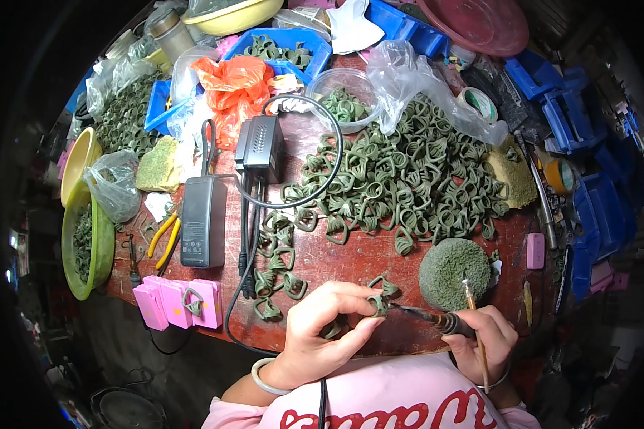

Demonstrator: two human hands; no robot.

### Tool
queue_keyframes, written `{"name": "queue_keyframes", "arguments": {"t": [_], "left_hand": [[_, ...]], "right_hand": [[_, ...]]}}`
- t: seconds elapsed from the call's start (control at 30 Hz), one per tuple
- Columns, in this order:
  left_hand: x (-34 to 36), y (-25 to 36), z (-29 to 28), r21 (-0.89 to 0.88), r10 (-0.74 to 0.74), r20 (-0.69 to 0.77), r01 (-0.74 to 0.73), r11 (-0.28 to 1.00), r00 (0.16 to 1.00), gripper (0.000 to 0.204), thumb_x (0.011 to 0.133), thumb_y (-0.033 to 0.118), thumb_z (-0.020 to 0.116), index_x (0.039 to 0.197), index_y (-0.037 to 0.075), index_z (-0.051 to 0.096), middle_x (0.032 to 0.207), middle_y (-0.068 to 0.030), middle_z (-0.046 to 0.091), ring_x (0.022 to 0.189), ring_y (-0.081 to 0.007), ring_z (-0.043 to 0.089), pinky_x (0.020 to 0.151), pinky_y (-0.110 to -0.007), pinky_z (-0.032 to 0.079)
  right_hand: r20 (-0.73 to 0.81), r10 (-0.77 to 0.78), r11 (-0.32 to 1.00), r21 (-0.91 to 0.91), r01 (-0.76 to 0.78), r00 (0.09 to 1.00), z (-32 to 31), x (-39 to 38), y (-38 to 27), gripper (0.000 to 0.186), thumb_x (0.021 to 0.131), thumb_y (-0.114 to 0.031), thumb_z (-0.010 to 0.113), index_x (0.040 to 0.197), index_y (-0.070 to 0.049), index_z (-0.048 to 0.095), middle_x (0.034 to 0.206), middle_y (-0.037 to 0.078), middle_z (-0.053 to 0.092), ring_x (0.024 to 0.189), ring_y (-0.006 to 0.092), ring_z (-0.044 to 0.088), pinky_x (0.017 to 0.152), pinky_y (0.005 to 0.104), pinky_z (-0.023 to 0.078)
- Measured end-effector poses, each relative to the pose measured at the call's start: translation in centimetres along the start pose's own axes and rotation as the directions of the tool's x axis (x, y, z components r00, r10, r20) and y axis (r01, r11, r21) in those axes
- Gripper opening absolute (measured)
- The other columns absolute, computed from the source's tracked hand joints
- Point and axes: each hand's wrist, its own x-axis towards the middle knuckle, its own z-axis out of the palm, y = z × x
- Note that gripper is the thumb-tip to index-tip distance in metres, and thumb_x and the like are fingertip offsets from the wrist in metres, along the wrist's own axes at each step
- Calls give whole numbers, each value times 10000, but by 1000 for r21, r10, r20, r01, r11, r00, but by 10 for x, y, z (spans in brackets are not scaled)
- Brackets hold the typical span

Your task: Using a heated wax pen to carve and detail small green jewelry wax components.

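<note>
My left hand (322, 329) pinches a small green wax ring (376, 306) between thumb and fingertips, close to my chest at the table's near edge. My right hand (483, 339) grips a dark heated pen tool (429, 317) whose tip touches that ring; a thin wooden stick (474, 322) is also tucked in the same hand. A large heap of green wax rings (401, 182) fills the middle of the red table (350, 261). A smaller cluster of rings (275, 268) lies left of my left hand.
A round green sponge (454, 272) sits just above my right hand. A black power adapter (203, 222), a black control box (261, 148) and cables lie centre-left. Pink blocks (179, 302), yellow pliers (163, 239), blue bins (565, 107), bowls and plastic bags ring the table.
</note>
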Motion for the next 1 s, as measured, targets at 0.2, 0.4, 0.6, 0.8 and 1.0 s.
{"name": "queue_keyframes", "arguments": {"t": [0.2, 0.4, 0.6, 0.8, 1.0], "left_hand": [[-2, -3, 1, -41, -34, -16, 33, 999, 999, 177, 738, -41, 763, 868, 6, 654, 993, -160, 696, 811, -177, 642, 716, -283, 504], [-1, -7, 2, -40, -34, -26, 33, 999, 999, 182, 754, -24, 772, 886, 2, 650, 959, -131, 679, 808, -166, 630, 718, -275, 499], [-2, -9, 2, -79, -82, -24, 80, 994, 996, 158, 780, -14, 762, 893, -5, 653, 953, -109, 660, 808, -146, 617, 720, -262, 490], [1, -18, 4, 18, -15, -60, 16, 1000, 998, 158, 778, 3, 767, 898, 0, 664, 910, -89, 660, 680, -132, 591, 627, -252, 483], [3, -25, 3, 312, -56, -119, 91, 946, 991, 157, 771, -13, 751, 864, 7, 627, 792, -76, 620, 628, -157, 556, 600, -272, 454]], "right_hand": [[-110, 96, 987, -119, -109, 989, -8, -1, 5, 301, 810, -169, 777, 1004, 19, 646, 788, 132, 598, 653, 262, 621, 565, 339, 489], [-166, 152, 953, -238, -189, 974, -15, -6, 22, 260, 786, -60, 762, 977, 40, 615, 790, 158, 579, 664, 326, 589, 580, 384, 464], [-163, 152, 944, -269, -192, 975, -15, -6, 22, 261, 774, -46, 765, 969, 42, 615, 784, 158, 579, 671, 331, 588, 590, 386, 465], [-130, 170, 949, -245, -197, 977, -14, -4, 18, 265, 770, -50, 770, 965, 38, 613, 785, 163, 580, 669, 339, 592, 588, 390, 467], [-97, 192, 955, -210, -209, 977, -11, -1, 12, 273, 771, -55, 774, 974, 37, 615, 784, 163, 584, 673, 344, 611, 584, 390, 476]]}}
